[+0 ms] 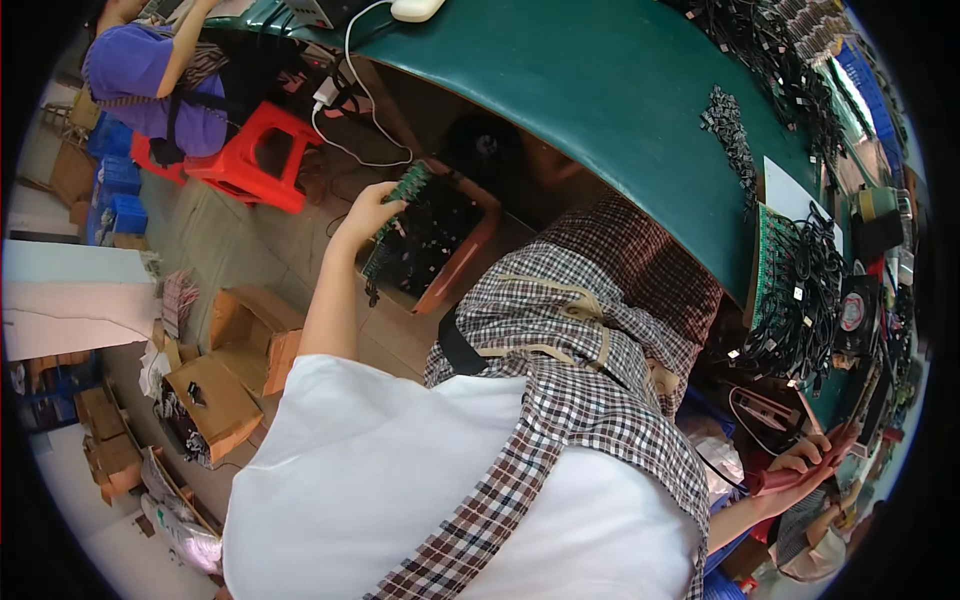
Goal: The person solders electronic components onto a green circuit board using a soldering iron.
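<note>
The left hand point(368, 212) is closing its fingers on the near edge of one green circuit board point(408, 186), holding it just above an orange crate point(470, 250) of dark cabled parts. The board is judged light, stiff and fragile, and best taken by its edges. The right hand point(812, 458), well apart to the far right, is gripping one red flat object point(790, 474).

Green circuit board strip point(398, 205) in left hand point(366, 212), black cables dangling; checked apron point(575, 400), brown-black-white, over white T-shirt point(360, 480); dark green table point(600, 90); red plastic stool point(262, 155); purple shirt point(140, 75) on co-worker; brown cardboard boxes point(225, 385); white mouse point(416, 9); red object in right hand point(812, 455)
</note>
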Demonstrator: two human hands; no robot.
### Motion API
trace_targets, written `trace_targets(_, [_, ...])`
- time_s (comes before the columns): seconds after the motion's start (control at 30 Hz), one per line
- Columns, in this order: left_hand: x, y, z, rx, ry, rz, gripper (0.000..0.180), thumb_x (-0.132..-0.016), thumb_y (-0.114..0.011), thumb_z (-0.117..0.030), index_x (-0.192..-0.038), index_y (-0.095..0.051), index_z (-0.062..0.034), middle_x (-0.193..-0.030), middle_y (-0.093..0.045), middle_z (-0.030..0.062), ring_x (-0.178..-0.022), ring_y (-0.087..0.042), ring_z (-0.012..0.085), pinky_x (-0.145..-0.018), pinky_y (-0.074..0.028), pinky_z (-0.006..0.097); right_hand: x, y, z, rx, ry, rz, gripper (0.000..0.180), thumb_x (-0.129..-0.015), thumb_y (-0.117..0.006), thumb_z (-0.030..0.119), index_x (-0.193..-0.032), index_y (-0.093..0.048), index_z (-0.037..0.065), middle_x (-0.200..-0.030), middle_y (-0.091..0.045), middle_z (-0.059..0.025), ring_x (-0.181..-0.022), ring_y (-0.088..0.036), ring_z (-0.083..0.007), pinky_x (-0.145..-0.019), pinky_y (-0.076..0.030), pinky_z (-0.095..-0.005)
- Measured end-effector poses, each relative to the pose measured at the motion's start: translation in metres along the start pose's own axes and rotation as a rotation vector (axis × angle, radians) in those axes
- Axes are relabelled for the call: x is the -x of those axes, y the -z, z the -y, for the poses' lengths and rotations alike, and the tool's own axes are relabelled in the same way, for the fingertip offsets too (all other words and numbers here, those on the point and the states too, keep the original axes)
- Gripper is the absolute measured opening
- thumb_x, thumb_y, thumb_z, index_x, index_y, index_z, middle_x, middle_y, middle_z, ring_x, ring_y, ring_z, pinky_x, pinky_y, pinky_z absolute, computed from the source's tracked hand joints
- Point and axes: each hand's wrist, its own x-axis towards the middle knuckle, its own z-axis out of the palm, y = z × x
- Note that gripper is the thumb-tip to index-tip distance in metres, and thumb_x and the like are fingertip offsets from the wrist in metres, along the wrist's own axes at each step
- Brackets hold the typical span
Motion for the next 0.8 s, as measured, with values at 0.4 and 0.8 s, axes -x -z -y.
trace_targets(0.4, [-0.014, -0.084, -0.082, -0.042, 0.077, 0.051, 0.018, -0.080, -0.052, -0.012, -0.088, -0.063, -0.0003, -0.085, -0.064, 0.0115, -0.074, -0.061, 0.0221, -0.069, -0.047, 0.028, 0.015, 0.011, 0.022, -0.146, 0.025, -0.084, 0.049, -0.087, -0.051, 0.017, -0.133, -0.034, 0.021, -0.089, -0.039, 0.0039, -0.075, -0.038, -0.0066, -0.058, -0.035, -0.0201])
trace_targets(0.8, [0.030, -0.312, -0.272, -0.823, -1.994, 0.165, 0.042, -0.076, -0.054, -0.023, -0.118, -0.050, -0.0200, -0.126, -0.045, -0.0028, -0.120, -0.039, 0.0130, -0.106, -0.013, 0.049, 0.058, 0.021, 0.010, -0.171, 0.256, -0.069, 0.046, -0.090, -0.049, 0.028, -0.130, -0.034, 0.012, -0.106, -0.044, -0.0050, -0.088, -0.046, -0.0124, -0.067, -0.047, -0.0244])
